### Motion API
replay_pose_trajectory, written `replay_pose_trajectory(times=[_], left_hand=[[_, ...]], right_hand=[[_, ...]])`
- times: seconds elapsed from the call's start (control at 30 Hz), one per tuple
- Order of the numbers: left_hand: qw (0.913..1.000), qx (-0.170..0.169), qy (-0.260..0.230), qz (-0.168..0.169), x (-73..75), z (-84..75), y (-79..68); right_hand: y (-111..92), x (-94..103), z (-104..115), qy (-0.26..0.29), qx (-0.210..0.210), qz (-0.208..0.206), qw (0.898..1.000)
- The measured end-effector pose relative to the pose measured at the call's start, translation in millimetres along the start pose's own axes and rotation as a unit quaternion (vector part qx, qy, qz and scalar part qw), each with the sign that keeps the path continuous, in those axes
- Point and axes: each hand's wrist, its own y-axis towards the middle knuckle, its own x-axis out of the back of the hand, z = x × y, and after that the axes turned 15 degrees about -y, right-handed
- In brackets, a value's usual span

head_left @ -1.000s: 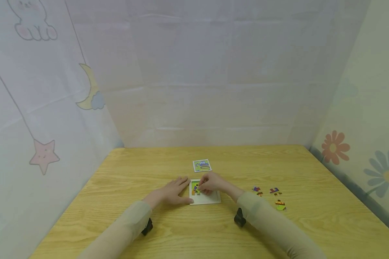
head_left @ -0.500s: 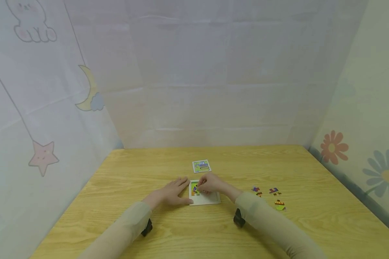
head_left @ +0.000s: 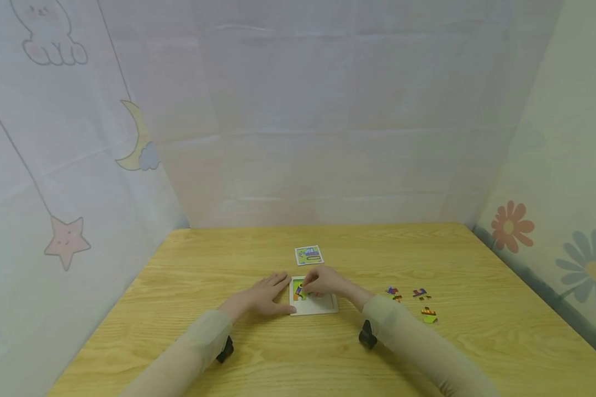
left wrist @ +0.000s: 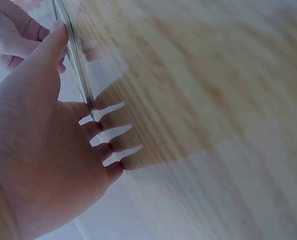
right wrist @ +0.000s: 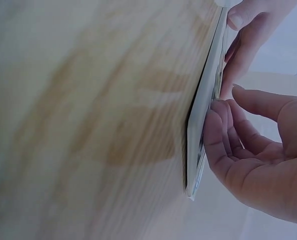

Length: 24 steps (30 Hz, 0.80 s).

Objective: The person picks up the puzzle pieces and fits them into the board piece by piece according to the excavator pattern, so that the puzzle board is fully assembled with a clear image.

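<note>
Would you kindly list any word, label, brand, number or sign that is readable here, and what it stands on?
No readable text in any view.
White-bordered square picture card: coloured picture; any lettering is too small to read.
Pale rectangular puzzle tray: none readable; the bare right hand hides part of it.
Loose multicoloured puzzle pieces: too small to tell.
Pale printed wall covering: drawings only, no lettering seen.

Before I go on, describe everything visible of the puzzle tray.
The tray is a thin, pale, squarish board with a raised rim, material unclear. It lies on the table, nearer than the picture card. Green and orange pieces show at its far left; its near strip is bare. The left hand touches its left edge; the right hand hides part.
</note>
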Motion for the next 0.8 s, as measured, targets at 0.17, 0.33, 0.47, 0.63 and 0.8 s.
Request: replay_pose_trajectory(times=[0.17,0.33,0.47,0.63,0.8], left_hand=[[1.0,0.001,0.001,-0.001,0.8,-2.5,-1.9],[1.0,0.003,-0.005,-0.001,2.3,-4.8,-4.2],[1.0,0.002,-0.006,-0.001,2.7,-4.0,-4.0],[1.0,0.003,-0.004,0.001,2.0,-3.1,-2.5],[1.0,0.004,-0.009,0.0,0.7,-1.7,-1.8]], right_hand=[[-2,3.9,-1,0.014,0.014,-0.001,1.0],[-4,7.1,-1,0.026,0.044,0.005,0.999],[-5,7.6,-2,0.038,0.065,0.011,0.997],[-10,10.2,-7,0.053,0.08,0.017,0.995],[-18,20.5,-13,0.055,0.095,0.01,0.994]])
